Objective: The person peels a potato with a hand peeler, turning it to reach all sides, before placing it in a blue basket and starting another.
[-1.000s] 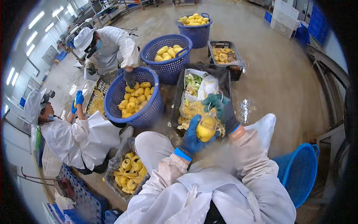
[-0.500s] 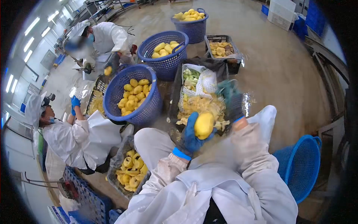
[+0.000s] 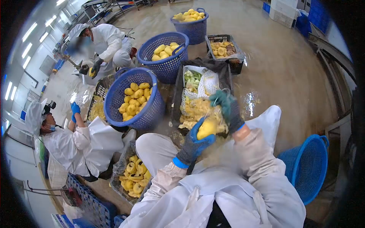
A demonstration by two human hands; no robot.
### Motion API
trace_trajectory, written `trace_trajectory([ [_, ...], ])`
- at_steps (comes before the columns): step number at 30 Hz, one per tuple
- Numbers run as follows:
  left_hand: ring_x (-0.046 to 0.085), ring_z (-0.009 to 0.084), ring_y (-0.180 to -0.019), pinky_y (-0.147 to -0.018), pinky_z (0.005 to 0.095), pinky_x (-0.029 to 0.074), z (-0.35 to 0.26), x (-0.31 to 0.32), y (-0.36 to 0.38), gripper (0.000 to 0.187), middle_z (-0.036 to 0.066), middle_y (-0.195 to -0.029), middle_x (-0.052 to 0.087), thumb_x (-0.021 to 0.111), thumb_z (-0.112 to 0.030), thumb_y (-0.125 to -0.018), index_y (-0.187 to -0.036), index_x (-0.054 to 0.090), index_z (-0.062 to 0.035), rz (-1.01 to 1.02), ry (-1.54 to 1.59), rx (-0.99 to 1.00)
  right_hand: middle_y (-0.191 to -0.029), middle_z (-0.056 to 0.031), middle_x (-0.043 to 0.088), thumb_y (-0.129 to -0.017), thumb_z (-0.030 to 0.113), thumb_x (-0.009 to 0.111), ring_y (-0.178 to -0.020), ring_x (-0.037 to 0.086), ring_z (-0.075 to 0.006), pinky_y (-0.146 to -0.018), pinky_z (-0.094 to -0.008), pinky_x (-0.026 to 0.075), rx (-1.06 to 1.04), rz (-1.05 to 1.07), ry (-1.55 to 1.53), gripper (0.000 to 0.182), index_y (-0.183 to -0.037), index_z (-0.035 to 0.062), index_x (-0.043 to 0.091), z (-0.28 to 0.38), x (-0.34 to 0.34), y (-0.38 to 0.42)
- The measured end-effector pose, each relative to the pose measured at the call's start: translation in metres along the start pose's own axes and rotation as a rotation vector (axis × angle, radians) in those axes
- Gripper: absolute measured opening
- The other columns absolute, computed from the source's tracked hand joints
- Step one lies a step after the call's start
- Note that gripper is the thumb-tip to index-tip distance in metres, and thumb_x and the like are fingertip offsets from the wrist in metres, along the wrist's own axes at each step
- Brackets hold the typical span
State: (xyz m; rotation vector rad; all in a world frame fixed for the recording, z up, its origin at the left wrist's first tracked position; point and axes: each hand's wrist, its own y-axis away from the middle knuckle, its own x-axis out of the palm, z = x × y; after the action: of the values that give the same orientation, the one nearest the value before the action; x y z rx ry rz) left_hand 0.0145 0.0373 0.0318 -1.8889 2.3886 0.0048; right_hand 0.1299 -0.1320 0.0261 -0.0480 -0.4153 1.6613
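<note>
Resting in left hand (image 3: 192,145), potato (image 3: 206,128) (yellow)

Left hand (image 3: 194,143) holds yellow produce (image 3: 206,128); right hand (image 3: 227,108) close beside; peelings (image 3: 195,109) below.

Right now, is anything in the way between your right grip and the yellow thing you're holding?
Only a thin, blurred tool, held in the right grip, shows between it and the yellow thing in the left grip. Nothing else visible blocks the way.
</note>
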Motion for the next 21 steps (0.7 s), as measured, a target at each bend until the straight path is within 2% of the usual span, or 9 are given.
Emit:
trace_trajectory([
  [1, 0.054, 0.0238, -0.111, -0.094, 0.0358, 0.044, 0.001, 0.0, 0.001, 0.071, 0.014, -0.128, 0.049, 0.072, -0.013, -0.077, -0.137, 0.037, -0.0032, -0.013, -0.1, 0.052, -0.084, -0.0088, 0.064, -0.094, 0.025, 0.054, -0.071, 0.06, -0.0157, -0.068, -0.0295, 0.05, -0.116, -0.06, 0.117, 0.027, -0.103, -0.0004, 0.059, -0.013, -0.015, -0.01],
  [2, 0.053, 0.0246, -0.112, -0.096, 0.0354, 0.043, 0.0, -0.002, -0.001, 0.072, 0.014, -0.129, 0.048, 0.073, -0.014, -0.076, -0.137, 0.037, -0.0026, -0.025, -0.205, 0.109, -0.082, -0.0076, 0.064, -0.091, 0.024, 0.058, -0.071, 0.06, -0.0151, -0.068, -0.0285, 0.049, 0.175, -0.188, -0.188, 0.028, -0.103, -0.0013, 0.059, -0.013, -0.026, -0.017],
  [6, 0.047, 0.0265, -0.12, -0.1, 0.0369, 0.038, -0.008, 0.005, -0.003, 0.071, 0.016, -0.131, 0.047, 0.073, -0.015, -0.076, -0.137, 0.037, -0.0034, -0.044, -0.312, 0.175, -0.085, -0.0066, 0.064, -0.088, 0.024, 0.061, -0.071, 0.06, -0.0138, -0.067, -0.0271, 0.049, -0.219, 0.139, 0.271, 0.026, -0.101, 0.0015, 0.059, 0.01, 0.006, 0.017],
  [10, 0.049, 0.0282, -0.116, -0.097, 0.0366, 0.039, -0.008, 0.004, 0.001, 0.072, 0.017, -0.128, 0.048, 0.072, -0.014, -0.076, -0.137, 0.037, -0.0036, -0.063, -0.308, 0.195, -0.088, -0.0062, 0.064, -0.093, 0.027, 0.054, -0.073, 0.059, -0.0129, -0.065, -0.0262, 0.048, 0.205, -0.233, -0.161, 0.024, -0.096, 0.0036, 0.06, -0.037, -0.038, -0.005],
  [12, 0.053, 0.0302, -0.108, -0.093, 0.036, 0.042, -0.008, 0.004, 0.003, 0.073, 0.017, -0.121, 0.051, 0.072, -0.011, -0.074, -0.137, 0.037, -0.0039, -0.101, -0.364, 0.248, -0.087, -0.006, 0.064, -0.093, 0.026, 0.053, -0.073, 0.059, -0.0127, -0.065, -0.026, 0.048, 0.094, -0.213, -0.047, 0.024, -0.095, 0.0039, 0.06, -0.035, -0.035, -0.003],
  [15, 0.049, 0.0266, -0.117, -0.099, 0.034, 0.039, 0.008, 0.006, 0.0, 0.072, 0.017, -0.129, 0.048, 0.071, -0.009, -0.075, -0.138, 0.036, -0.0029, -0.064, 0.024, 0.175, -0.086, -0.0051, 0.064, -0.093, 0.026, 0.053, -0.073, 0.057, -0.0109, -0.067, -0.0236, 0.046, 0.114, -0.226, -0.201, 0.022, -0.093, 0.0048, 0.06, -0.003, -0.002, 0.016],
  [16, 0.045, 0.0228, -0.121, -0.101, 0.0334, 0.037, -0.002, 0.007, 0.002, 0.072, 0.016, -0.134, 0.045, 0.07, -0.009, -0.077, -0.139, 0.035, -0.0027, -0.031, 0.086, 0.028, -0.087, -0.0052, 0.064, -0.093, 0.026, 0.053, -0.074, 0.057, -0.0108, -0.067, -0.0232, 0.046, 0.145, -0.288, -0.261, 0.023, -0.093, 0.0049, 0.06, -0.03, -0.01, 0.009],
  [18, 0.046, 0.0216, -0.12, -0.1, 0.0332, 0.037, 0.005, 0.005, 0.008, 0.071, 0.014, -0.133, 0.045, 0.068, -0.008, -0.078, -0.14, 0.034, -0.002, -0.015, 0.135, 0.02, -0.089, -0.0065, 0.064, -0.092, 0.027, 0.054, -0.074, 0.058, -0.0118, -0.067, -0.0234, 0.046, 0.189, -0.39, -0.314, 0.023, -0.095, 0.0041, 0.059, -0.05, -0.034, 0.004],
  [21, 0.048, 0.0204, -0.117, -0.098, 0.0329, 0.039, -0.003, 0.005, 0.009, 0.071, 0.012, -0.133, 0.045, 0.067, -0.007, -0.079, -0.14, 0.032, -0.0005, -0.006, 0.192, -0.015, -0.087, -0.0058, 0.064, -0.093, 0.026, 0.053, -0.073, 0.058, -0.0128, -0.066, -0.0245, 0.047, 0.143, -0.205, -0.324, 0.025, -0.096, 0.0031, 0.06, -0.008, -0.014, 0.01],
])
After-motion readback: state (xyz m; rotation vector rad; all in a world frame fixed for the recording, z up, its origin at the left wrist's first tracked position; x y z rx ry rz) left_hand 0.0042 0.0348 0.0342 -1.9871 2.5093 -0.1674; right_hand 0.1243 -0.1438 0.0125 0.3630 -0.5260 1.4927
